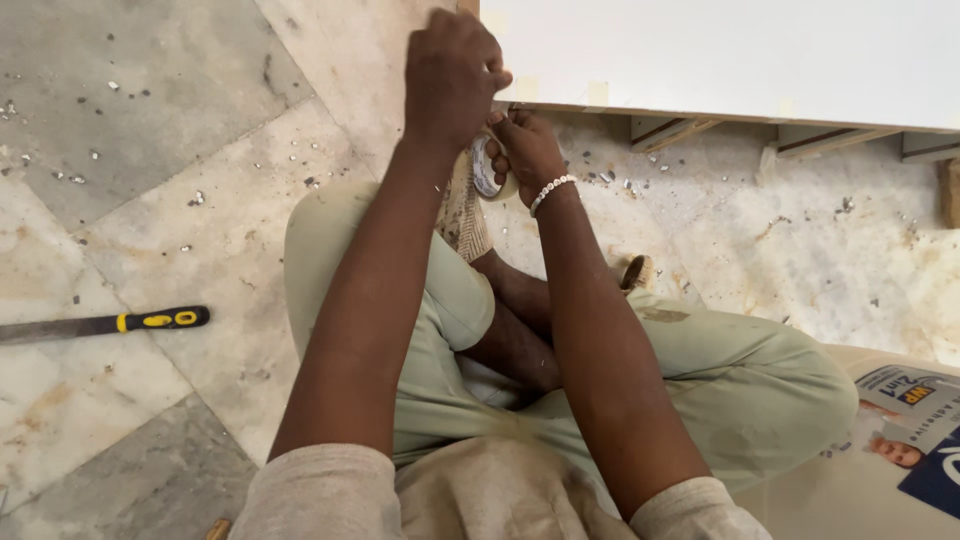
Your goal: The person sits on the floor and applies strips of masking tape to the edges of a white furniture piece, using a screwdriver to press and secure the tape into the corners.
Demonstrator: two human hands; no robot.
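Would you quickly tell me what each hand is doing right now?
Left hand: closed, pressing at the white board edge.
Right hand: closed on the tape roll.

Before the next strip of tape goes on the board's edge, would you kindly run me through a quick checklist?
1. Tape roll held in the right hand: ok.
2. Left hand up at the white board edge: ok.
3. Free tape end in the fingers: cannot tell, hidden by the left hand.
4. Earlier tape pieces sit along the edge: ok.
5. Floor by the board free of debris: not ok, small chips scattered.
6. Hand saw lies apart from the legs: ok.
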